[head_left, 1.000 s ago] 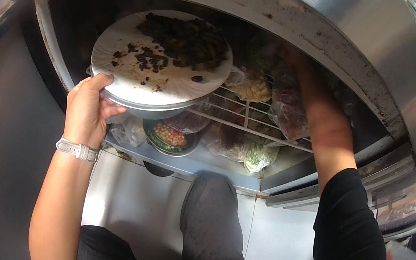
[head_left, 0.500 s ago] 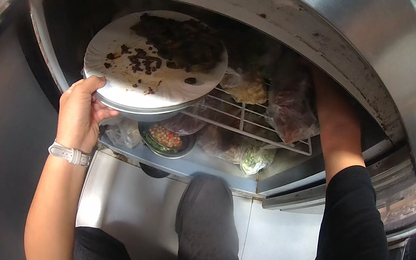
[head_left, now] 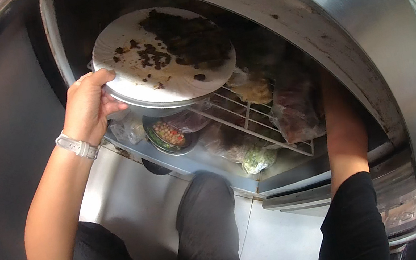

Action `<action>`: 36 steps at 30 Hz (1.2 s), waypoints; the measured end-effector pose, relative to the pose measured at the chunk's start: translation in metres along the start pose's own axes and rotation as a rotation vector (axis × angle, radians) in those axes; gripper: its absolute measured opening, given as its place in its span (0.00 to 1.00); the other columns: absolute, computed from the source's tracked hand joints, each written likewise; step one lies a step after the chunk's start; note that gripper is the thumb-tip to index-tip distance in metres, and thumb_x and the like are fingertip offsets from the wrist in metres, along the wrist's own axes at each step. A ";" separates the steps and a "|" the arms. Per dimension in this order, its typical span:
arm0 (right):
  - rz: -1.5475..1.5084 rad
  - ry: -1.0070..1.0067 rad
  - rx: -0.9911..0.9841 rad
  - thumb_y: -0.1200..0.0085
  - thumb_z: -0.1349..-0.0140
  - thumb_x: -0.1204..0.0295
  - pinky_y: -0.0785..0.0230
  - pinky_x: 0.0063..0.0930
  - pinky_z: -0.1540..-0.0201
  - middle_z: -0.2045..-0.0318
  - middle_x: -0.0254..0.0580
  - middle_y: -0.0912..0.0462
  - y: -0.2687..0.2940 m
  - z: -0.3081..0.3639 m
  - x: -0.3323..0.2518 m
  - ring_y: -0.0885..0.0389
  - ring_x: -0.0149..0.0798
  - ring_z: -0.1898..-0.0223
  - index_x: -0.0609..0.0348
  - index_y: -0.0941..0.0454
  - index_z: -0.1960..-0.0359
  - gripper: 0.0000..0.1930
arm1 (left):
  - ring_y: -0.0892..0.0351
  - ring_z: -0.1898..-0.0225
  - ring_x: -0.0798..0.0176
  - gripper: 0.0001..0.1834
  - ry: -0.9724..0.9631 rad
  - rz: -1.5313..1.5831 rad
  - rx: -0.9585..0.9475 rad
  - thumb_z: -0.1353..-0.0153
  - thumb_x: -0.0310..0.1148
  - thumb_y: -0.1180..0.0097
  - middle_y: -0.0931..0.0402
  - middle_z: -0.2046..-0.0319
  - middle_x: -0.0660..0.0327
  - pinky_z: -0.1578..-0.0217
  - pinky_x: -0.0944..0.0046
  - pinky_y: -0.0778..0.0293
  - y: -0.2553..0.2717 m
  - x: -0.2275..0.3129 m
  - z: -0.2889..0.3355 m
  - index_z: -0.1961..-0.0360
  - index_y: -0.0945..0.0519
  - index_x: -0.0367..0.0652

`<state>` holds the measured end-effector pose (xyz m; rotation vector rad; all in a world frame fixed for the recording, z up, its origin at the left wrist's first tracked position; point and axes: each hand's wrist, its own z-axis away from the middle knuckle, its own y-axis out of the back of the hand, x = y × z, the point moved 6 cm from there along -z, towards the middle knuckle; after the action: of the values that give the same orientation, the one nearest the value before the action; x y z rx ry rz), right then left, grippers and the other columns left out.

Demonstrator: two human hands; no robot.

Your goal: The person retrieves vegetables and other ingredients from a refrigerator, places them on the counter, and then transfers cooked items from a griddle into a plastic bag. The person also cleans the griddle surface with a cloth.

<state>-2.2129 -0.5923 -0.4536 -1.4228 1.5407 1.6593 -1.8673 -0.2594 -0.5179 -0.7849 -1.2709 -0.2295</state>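
Rightward shifts my right forearm (head_left: 346, 136), past the wire rack (head_left: 247, 116); my right hand is hidden, grip unclear. My left hand (head_left: 90, 98) grips the white plate (head_left: 130, 79) by its left rim.

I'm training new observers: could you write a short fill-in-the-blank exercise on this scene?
1. The bare ____ hand holds the edge of the round white plate.
2. The bare ____ forearm extends into the grey metal-framed cabinet.
3. The slim wrist strap is coloured ____.

Missing words: left; right; white.
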 end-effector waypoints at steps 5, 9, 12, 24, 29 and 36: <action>-0.334 -0.072 -0.027 0.51 0.44 0.74 0.29 0.32 0.58 0.62 0.48 0.24 -0.019 0.028 -0.005 0.23 0.41 0.64 0.66 0.32 0.56 0.15 | 0.26 0.83 0.66 0.09 -0.005 0.009 -0.025 0.50 0.26 0.54 0.29 0.81 0.55 0.82 0.72 0.24 0.001 0.001 0.006 0.72 0.30 0.28; -0.602 -0.126 -0.034 0.51 0.44 0.74 0.29 0.32 0.59 0.62 0.48 0.24 -0.044 0.044 -0.015 0.23 0.42 0.64 0.66 0.32 0.56 0.15 | 0.28 0.86 0.69 0.08 0.003 0.038 -0.022 0.49 0.26 0.52 0.30 0.82 0.58 0.84 0.72 0.24 0.000 0.001 0.005 0.72 0.31 0.29; -0.778 -0.163 -0.050 0.51 0.44 0.74 0.29 0.32 0.59 0.62 0.48 0.24 -0.069 0.063 -0.021 0.23 0.42 0.64 0.66 0.32 0.56 0.15 | 0.28 0.86 0.68 0.07 0.017 0.085 -0.060 0.49 0.26 0.52 0.31 0.84 0.58 0.84 0.70 0.23 0.000 0.000 0.004 0.74 0.31 0.30; -0.179 0.236 -0.520 0.38 0.61 0.75 0.34 0.20 0.69 0.74 0.37 0.24 -0.024 0.277 -0.188 0.27 0.27 0.73 0.64 0.25 0.71 0.14 | 0.31 0.88 0.68 0.07 0.061 -0.108 -0.029 0.52 0.30 0.51 0.33 0.88 0.63 0.88 0.71 0.35 0.015 0.000 -0.015 0.82 0.33 0.42; -0.399 0.581 0.004 0.41 0.56 0.68 0.32 0.22 0.63 0.65 0.41 0.24 0.110 0.285 -0.242 0.24 0.30 0.67 0.68 0.31 0.57 0.24 | 0.31 0.87 0.65 0.05 0.098 -0.105 -0.090 0.54 0.27 0.51 0.33 0.88 0.60 0.85 0.67 0.38 0.009 0.002 -0.018 0.83 0.32 0.39; 0.184 0.784 0.366 0.47 0.46 0.71 0.37 0.20 0.54 0.57 0.40 0.26 0.121 0.233 -0.310 0.28 0.28 0.58 0.65 0.32 0.53 0.19 | 0.32 0.87 0.66 0.05 0.111 0.033 -0.172 0.53 0.26 0.50 0.33 0.87 0.59 0.86 0.70 0.37 -0.017 -0.017 -0.016 0.81 0.32 0.37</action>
<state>-2.2910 -0.3178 -0.1645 -1.8624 2.2979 0.8316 -1.8700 -0.2857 -0.5279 -0.9272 -1.1427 -0.3544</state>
